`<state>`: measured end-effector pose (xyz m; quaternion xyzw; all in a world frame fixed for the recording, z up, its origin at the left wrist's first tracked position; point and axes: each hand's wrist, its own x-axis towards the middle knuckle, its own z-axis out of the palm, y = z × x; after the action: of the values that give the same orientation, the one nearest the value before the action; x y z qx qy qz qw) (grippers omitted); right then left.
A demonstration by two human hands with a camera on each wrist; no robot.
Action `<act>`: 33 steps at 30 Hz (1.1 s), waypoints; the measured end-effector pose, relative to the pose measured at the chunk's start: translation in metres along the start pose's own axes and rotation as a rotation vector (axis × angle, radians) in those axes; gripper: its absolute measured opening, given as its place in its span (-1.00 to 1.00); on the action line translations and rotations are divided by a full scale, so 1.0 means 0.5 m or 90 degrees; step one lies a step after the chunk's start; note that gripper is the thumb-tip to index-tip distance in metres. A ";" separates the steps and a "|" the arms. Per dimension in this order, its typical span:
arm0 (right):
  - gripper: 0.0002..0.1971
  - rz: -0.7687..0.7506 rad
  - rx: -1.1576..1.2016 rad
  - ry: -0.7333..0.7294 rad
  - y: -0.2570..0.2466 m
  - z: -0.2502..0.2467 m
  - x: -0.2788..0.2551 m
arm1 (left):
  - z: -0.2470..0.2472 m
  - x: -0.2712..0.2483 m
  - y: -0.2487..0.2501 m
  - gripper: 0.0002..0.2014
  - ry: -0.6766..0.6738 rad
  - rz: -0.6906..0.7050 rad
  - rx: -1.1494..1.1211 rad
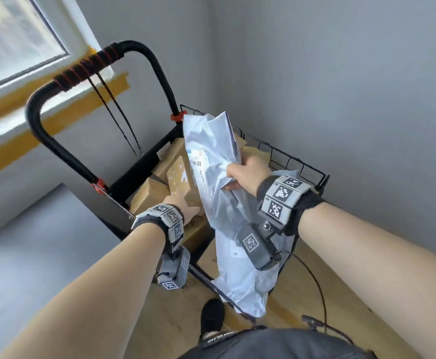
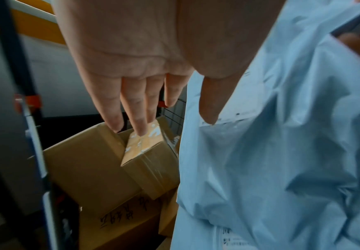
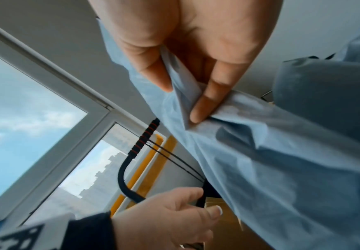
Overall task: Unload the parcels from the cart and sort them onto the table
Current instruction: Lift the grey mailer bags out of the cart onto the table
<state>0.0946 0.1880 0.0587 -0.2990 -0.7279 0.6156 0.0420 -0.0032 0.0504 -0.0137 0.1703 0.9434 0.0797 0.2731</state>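
A crumpled pale blue plastic mailer bag (image 1: 216, 177) with a printed label hangs above the cart (image 1: 289, 159), and my right hand (image 1: 248, 172) pinches a fold of it between thumb and fingers (image 3: 207, 94). The bag's lower end droops over the cart's near edge. My left hand (image 1: 183, 203) reaches into the cart with straight fingers (image 2: 140, 110), their tips at a small taped cardboard box (image 2: 149, 160). That box lies tilted on several larger brown boxes (image 2: 85, 169), one of which has handwriting on it. The bag (image 2: 281, 152) hides the cart's right side.
The cart's black handle (image 1: 82, 71), wrapped with cord, rises at the left under a window. Grey walls close in behind and to the right. A grey flat surface (image 1: 30, 242) lies to the left. A black cable (image 1: 318, 288) and my shoe (image 1: 211, 317) are on the wooden floor.
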 end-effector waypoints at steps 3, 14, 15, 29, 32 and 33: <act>-0.83 -0.045 -0.006 -0.013 -0.020 -0.015 -0.020 | -0.006 -0.040 -0.030 -0.21 0.058 -0.079 -0.102; -0.91 -0.028 0.108 -0.248 -0.079 0.182 -0.073 | -0.010 -0.289 -0.272 0.07 0.181 -0.259 -0.482; -0.90 -0.023 0.111 -0.272 -0.084 0.210 -0.087 | -0.009 -0.317 -0.301 0.10 0.200 -0.275 -0.518; -0.78 0.057 0.051 -0.422 -0.068 0.754 -0.277 | 0.027 -0.623 -0.762 -0.49 0.383 -0.518 -0.497; -0.82 0.025 -0.030 -0.406 -0.043 0.858 -0.315 | 0.011 -0.668 -0.864 -0.55 0.381 -0.535 -0.447; -0.94 0.012 -0.055 -0.397 -0.037 0.887 -0.328 | 0.007 -0.678 -0.893 -0.64 0.390 -0.542 -0.440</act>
<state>0.0312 -0.2792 0.0203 -0.1040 -0.7287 0.6463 -0.2014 0.1435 -0.4881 0.0400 -0.3491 0.8837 0.3095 0.0377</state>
